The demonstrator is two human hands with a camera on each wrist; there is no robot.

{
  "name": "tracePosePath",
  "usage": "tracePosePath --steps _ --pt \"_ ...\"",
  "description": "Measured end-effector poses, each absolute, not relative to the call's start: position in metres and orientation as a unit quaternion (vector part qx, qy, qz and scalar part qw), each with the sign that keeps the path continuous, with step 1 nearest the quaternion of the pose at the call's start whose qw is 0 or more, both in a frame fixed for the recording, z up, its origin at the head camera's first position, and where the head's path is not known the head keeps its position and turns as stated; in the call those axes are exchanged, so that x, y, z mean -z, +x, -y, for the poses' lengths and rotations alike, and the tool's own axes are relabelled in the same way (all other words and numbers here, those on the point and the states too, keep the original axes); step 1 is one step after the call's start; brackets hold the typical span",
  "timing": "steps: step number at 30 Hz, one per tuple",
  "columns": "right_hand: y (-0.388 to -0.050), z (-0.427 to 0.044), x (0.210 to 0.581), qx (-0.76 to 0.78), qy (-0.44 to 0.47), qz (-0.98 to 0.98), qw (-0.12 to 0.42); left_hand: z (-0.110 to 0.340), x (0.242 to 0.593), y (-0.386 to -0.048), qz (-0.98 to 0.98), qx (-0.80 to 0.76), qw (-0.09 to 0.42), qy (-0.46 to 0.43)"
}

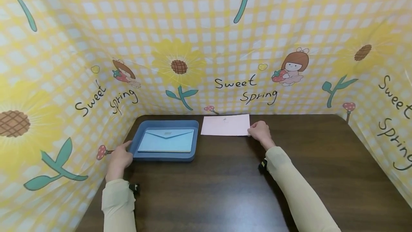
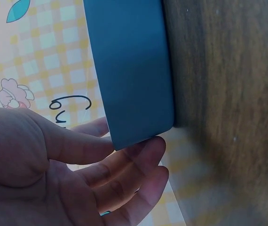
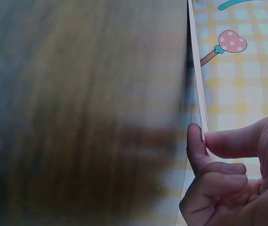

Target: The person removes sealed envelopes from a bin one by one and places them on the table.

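A blue tray stands on the table with a light blue envelope lying in it, flap side up. At the tray's left side, my left hand grips the edge; in the left wrist view its thumb meets the rim and curled fingers touch the outer wall. To the right of the tray is a flat pink envelope with a small mark near its top. My right hand pinches its lower right corner between thumb and index finger. Edge-on in the right wrist view, the envelope looks thin.
The dark wooden table extends toward me and to the right. Yellow checked cloth with flowers and lettering hangs behind the table and along both sides, close to the tray's left side and the back edge.
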State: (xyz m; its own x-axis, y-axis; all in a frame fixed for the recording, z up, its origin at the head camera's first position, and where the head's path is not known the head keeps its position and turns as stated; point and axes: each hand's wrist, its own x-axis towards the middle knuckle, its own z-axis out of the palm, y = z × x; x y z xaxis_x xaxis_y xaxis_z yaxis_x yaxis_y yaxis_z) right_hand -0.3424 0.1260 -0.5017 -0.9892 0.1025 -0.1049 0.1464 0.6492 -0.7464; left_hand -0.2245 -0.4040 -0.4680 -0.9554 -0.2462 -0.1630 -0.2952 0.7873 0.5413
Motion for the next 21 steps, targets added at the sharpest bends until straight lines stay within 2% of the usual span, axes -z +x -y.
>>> tracePosePath --steps 21 --pt "-0.3476 -0.1349 0.501 0.406 0.053 -0.911 0.045 0.4029 0.467 -0.227 -0.944 -0.294 0.039 -0.143"
